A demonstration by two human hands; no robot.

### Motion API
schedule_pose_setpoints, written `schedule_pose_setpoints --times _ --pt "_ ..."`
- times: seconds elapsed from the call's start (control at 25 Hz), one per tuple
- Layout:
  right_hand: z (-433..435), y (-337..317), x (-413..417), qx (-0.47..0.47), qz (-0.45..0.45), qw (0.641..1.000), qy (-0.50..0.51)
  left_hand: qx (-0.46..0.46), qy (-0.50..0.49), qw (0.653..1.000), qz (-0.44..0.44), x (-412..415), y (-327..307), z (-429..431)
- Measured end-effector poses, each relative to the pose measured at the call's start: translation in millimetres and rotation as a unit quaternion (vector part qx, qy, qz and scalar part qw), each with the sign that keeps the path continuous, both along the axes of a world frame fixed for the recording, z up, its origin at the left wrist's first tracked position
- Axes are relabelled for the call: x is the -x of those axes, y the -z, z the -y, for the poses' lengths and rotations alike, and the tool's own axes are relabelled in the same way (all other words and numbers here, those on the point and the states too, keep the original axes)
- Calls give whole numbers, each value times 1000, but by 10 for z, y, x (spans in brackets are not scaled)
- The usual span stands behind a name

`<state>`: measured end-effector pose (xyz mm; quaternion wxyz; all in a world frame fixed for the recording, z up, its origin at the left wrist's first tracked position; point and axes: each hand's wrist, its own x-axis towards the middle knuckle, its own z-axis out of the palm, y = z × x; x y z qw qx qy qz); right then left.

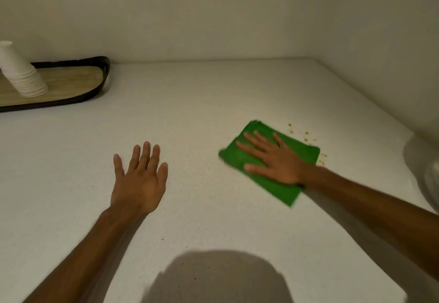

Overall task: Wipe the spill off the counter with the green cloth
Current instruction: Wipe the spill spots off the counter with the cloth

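Note:
A folded green cloth (pixel 266 184) lies flat on the white counter (pixel 202 117) at the right. My right hand (pixel 270 158) presses down on it with fingers spread, palm flat. Small yellow-brown spill specks (pixel 306 136) dot the counter just beyond the cloth's far right edge, with a few more by its right corner. My left hand (pixel 139 179) hovers or rests over the counter's middle, fingers apart and holding nothing.
At the back left stands a wooden tray with a black rim (pixel 104 74), carrying a leaning stack of white paper cups (pixel 22 74). A wall closes the back and the right side. A pale rounded object (pixel 425 174) sits at the right edge.

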<state>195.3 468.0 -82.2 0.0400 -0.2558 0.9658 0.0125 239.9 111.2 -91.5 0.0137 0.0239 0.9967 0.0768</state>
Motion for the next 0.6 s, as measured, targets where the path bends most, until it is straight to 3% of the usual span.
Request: schedule_pose_setpoints --times 0.16,0.24,0.32,0.44,0.52,0.6 --pt "143 -95 1018 58 29 969 238 3 -2 1000 6 -18 -9 -16" --pt "392 -125 1139 62 38 955 287 -1 -3 1000 5 -5 -1 -6" --pt "769 -106 954 37 31 971 232 -2 -1 1000 7 -1 6 17" --pt "1163 52 150 34 6 999 22 -3 -1 1000 -6 -13 15 15" --pt "1125 193 -570 49 -13 990 -129 -10 0 1000 -12 -10 15 13" --pt "769 238 -826 47 -28 977 -208 -14 -2 1000 -13 -7 22 18"
